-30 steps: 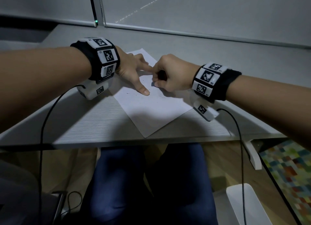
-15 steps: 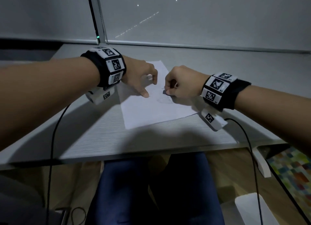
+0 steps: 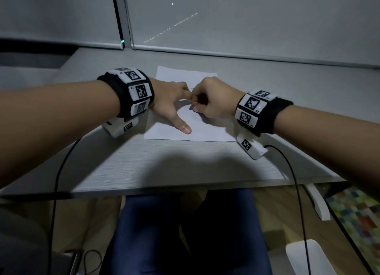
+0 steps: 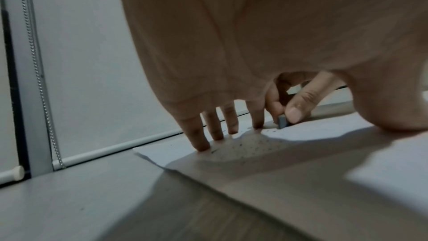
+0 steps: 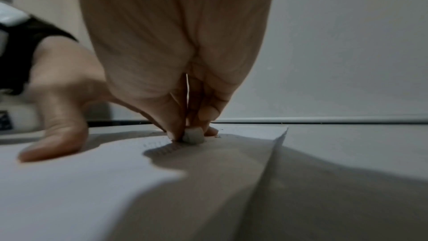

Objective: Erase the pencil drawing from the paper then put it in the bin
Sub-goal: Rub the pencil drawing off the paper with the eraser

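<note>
Fingers first: the right hand (image 3: 213, 102) has its thumb and fingertips (image 5: 176, 127) curled tight round a small eraser (image 5: 193, 136), pinching it down onto the paper (image 3: 164, 129). The left hand (image 3: 170, 104) is spread flat, straight fingers (image 4: 201, 142) and thumb pressing the sheet so it can't slide.

What's changed: a second ago the paper sat skewed on the desk (image 3: 185, 168) with a corner pointing at the person. Half a second ago it was partly turned, and now its near edge runs roughly parallel to the desk edge. The hands have also shifted along with it, the left thumb staying planted throughout. So I'd say the sheet got swung square for an easier rubbing angle, and we're mid-erase, nowhere near binning it yet.

Orientation: the paper lies flat near the middle of the desk, long axis running away from the person toward the window blind (image 3: 246, 28), far short edge up near it. The eraser stands on the sheet between the two hands, but too little of it shows to call its long axis.

There are dark crumbs (image 4: 245, 146) scattered under the left palm, and a faint sketch (image 3: 195, 117) remains just below the eraser, so there's more rubbing to go. The white thing on the floor at lower right (image 3: 304, 256) might be the bin, can't say for sure.
</note>
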The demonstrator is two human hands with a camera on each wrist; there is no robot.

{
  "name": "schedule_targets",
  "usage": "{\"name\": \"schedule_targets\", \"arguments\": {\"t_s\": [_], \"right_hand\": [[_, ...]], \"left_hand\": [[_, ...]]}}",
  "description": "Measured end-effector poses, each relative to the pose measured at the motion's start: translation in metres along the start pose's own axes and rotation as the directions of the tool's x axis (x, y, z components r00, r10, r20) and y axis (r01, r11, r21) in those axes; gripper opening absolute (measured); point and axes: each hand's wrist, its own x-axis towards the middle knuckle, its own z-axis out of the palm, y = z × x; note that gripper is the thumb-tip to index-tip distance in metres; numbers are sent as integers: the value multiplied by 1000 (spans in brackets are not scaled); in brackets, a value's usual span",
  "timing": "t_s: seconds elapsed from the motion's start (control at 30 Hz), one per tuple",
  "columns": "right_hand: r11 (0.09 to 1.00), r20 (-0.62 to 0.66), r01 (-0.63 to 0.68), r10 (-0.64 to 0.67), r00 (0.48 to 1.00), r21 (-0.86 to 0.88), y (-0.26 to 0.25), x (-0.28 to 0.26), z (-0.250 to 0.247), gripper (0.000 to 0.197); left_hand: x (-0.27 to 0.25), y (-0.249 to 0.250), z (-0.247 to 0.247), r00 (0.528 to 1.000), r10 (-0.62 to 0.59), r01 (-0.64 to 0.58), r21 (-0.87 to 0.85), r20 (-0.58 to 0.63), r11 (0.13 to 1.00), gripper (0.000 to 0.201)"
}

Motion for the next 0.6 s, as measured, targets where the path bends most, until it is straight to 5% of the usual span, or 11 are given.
{"name": "schedule_targets", "arguments": {"t_s": [0.23, 0.33, 0.47, 0.6], "right_hand": [[993, 109, 95, -103, 989, 74, -10, -18, -4, 8], [996, 54, 56, -60, 997, 74, -6, -13, -3, 12], [999, -26, -49, 49, 998, -2, 1, 1, 4, 11], [999, 34, 31, -31, 999, -15, -5, -9, 2, 11]], "left_hand": [[-1, 8, -5, 995, -66, 65, 24, 75, 998, 123], [0, 9, -4, 992, -96, 94, 23, 86, 995, 134], [1, 9, -4, 989, -124, 122, 21, 82, 992, 121], [0, 12, -6, 988, -122, 120, 29, 94, 992, 118]]}}
